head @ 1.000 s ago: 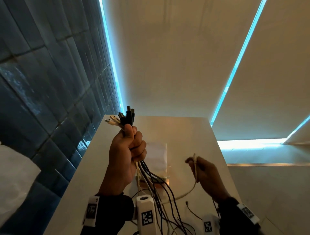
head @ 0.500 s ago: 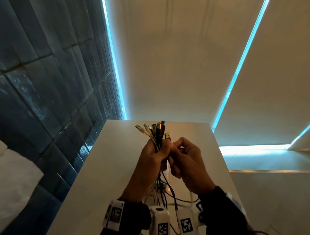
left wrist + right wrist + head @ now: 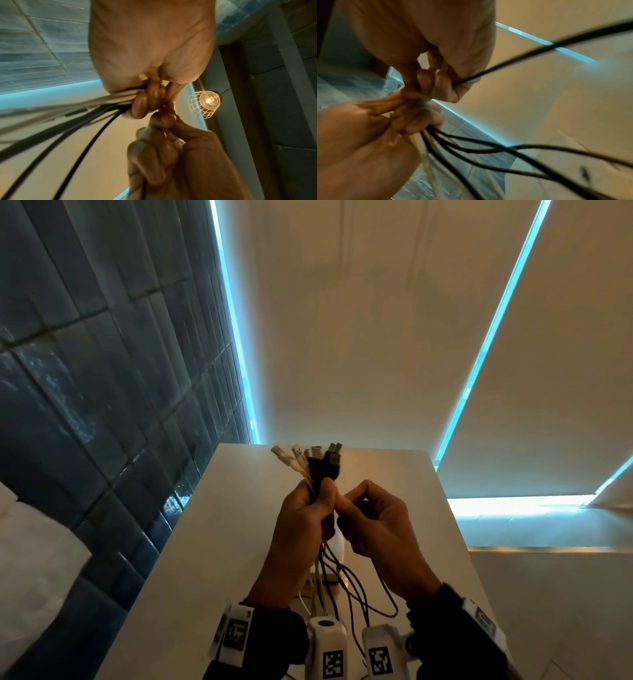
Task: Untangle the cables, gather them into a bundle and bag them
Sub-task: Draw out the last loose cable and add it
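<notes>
My left hand grips a bundle of black and white cables upright above the white table; their plugs fan out above the fist. The strands hang below toward the table. My right hand is pressed against the left, fingers curled, and pinches a single thin black cable that trails away from it. In the left wrist view the left hand clamps the cables, with the right hand just beneath it. A pale bag-like sheet shows between the wrists, mostly hidden.
A dark blue tiled wall runs along the table's left edge. Beige roller blinds with bright blue gaps stand behind the table. A caged lamp hangs overhead. A white cushion lies at the lower left.
My right hand rose from low on the right, where it held a white cable, to meet the left hand. The left hand with the bundle shifted right toward the table's middle.
</notes>
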The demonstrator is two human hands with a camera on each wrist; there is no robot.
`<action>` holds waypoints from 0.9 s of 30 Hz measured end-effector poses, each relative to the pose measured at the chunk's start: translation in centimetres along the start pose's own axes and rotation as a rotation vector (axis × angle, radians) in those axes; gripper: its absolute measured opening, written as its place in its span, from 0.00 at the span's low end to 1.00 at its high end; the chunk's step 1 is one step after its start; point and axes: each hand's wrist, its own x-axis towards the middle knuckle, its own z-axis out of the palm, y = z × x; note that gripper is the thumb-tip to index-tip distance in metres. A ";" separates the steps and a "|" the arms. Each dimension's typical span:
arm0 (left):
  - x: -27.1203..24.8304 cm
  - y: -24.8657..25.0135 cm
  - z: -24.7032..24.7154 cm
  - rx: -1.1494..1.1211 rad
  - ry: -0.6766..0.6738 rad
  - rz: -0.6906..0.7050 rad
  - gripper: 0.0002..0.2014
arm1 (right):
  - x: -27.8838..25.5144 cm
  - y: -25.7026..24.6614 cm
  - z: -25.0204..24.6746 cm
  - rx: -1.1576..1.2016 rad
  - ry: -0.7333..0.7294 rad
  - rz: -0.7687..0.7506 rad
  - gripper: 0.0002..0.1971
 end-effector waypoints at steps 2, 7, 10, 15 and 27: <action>0.3 0.0 -0.3 -0.079 0.066 -0.010 0.14 | 0.1 0.3 -0.1 -0.062 -0.039 0.008 0.12; 0.5 0.3 -0.2 -0.256 0.119 -0.008 0.15 | 0.2 2.3 -0.5 -0.205 -0.068 0.032 0.11; 0.6 0.4 -0.5 -0.355 0.114 0.010 0.16 | 0.1 4.3 -0.8 -0.333 -0.055 0.047 0.13; 0.6 0.3 -1.3 -0.372 0.061 0.024 0.13 | -0.3 7.6 -1.9 -0.390 -0.011 0.082 0.14; 0.4 0.9 -2.6 -0.460 0.055 0.095 0.18 | -1.5 12.7 -4.1 -0.549 0.144 0.215 0.15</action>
